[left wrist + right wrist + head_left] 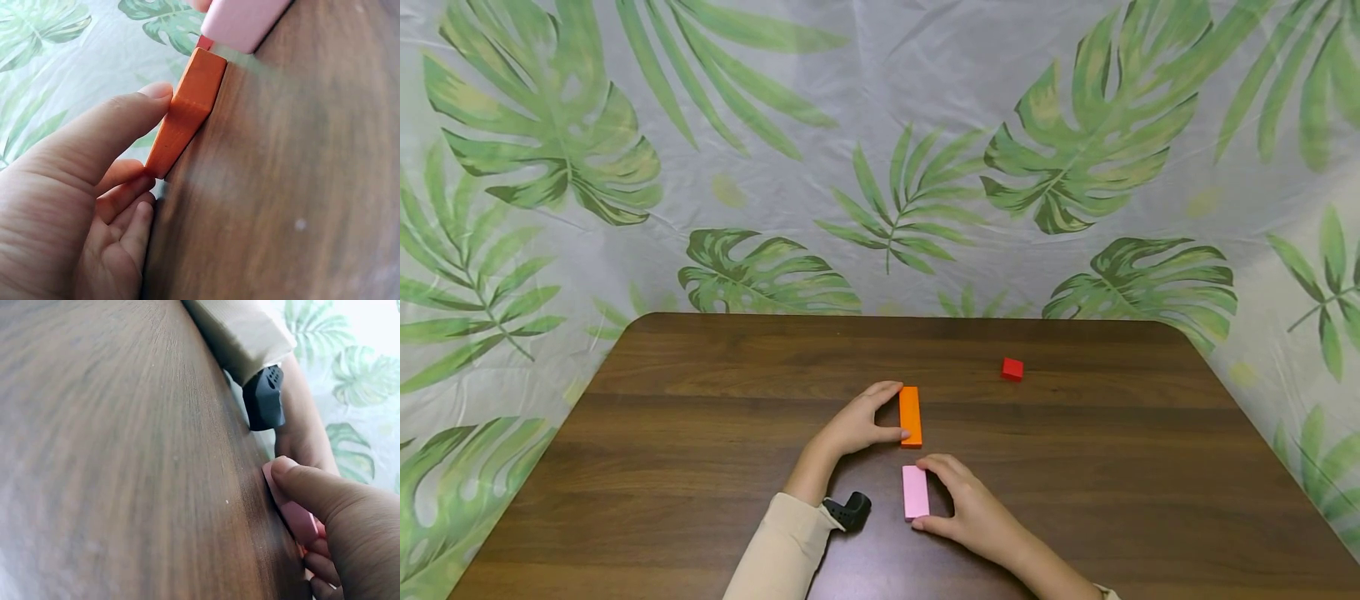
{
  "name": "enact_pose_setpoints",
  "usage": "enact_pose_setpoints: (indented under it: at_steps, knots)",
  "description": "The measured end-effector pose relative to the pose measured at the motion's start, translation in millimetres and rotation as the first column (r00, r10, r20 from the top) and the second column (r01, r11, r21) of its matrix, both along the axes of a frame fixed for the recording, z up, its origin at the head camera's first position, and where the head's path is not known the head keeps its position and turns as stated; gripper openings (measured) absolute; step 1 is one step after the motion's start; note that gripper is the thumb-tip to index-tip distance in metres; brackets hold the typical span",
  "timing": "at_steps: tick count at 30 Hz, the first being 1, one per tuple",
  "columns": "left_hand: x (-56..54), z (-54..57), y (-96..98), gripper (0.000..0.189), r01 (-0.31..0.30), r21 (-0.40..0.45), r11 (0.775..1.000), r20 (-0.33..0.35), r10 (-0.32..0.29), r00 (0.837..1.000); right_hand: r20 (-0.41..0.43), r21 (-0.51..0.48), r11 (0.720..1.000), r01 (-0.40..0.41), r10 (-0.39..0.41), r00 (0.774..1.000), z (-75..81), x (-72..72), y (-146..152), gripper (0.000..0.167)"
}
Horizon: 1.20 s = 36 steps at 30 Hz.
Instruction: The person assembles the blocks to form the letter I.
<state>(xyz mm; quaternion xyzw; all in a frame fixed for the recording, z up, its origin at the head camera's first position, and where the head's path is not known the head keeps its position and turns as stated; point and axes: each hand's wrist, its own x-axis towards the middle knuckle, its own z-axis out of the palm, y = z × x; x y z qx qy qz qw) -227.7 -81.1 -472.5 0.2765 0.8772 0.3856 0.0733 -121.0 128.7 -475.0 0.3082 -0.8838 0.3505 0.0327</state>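
Observation:
My left hand (859,422) pinches an orange rectangular block (910,417) by its two ends, thumb at the near end and fingertips at the far one. Seen from the left wrist, the thumb presses the edge of that block (190,103) close over the wood. My right hand (976,515) holds a pink rectangular block (915,492) the same way, just nearer to me than the orange one. In the right wrist view the thumb lies on one end of the pink block (294,509), with fingers curled at its other end.
A small red block (1012,369) lies toward the back right of the brown wooden table (700,467). A black wrist device (852,511) sits at the left sleeve cuff. Behind the table hangs a leaf-patterned cloth (917,50).

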Motion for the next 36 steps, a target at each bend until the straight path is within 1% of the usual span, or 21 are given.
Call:
enact_pose_setpoints:
  at_steps: [7, 11, 13, 17, 23, 36]
  knots:
    - [-0.3, -0.6, -0.2, 0.075, -0.003, -0.001, 1.0, -0.009, 0.003, 1.0, 0.013, 0.014, 1.0, 0.018, -0.018, 1.0, 0.5, -0.2, -0.1, 0.067]
    - [-0.3, -0.6, -0.3, 0.076, -0.003, -0.006, 1.0, -0.004, 0.003, 1.0, 0.039, 0.008, 1.0, 0.011, -0.012, 0.999, -0.2, -0.4, 1.1, 0.071]
    - [-0.3, -0.6, -0.3, 0.076, -0.002, -0.008, 1.0, -0.001, 0.002, 1.0, 0.045, 0.005, 1.0, 0.004, -0.004, 0.999, -0.7, -0.2, 1.9, 0.07]
    - [-0.1, -0.3, -0.2, 0.076, 0.001, -0.001, 1.0, -0.001, -0.001, 1.0, 0.048, -0.012, 1.0, -0.013, 0.014, 0.999, -1.1, -0.2, 2.9, 0.061]
    - [-0.3, 0.7, -0.3, 0.076, 0.002, 0.007, 1.0, 0.002, -0.002, 1.0, 0.05, -0.025, 0.999, -0.03, 0.031, 0.998, -0.1, -0.8, 2.7, 0.055]
    - [-0.8, -0.4, -0.1, 0.076, 0.006, 0.003, 1.0, -0.004, -0.006, 1.0, 0.038, -0.009, 1.0, 0.017, -0.016, 0.999, -1.0, -1.0, 2.2, 0.05]
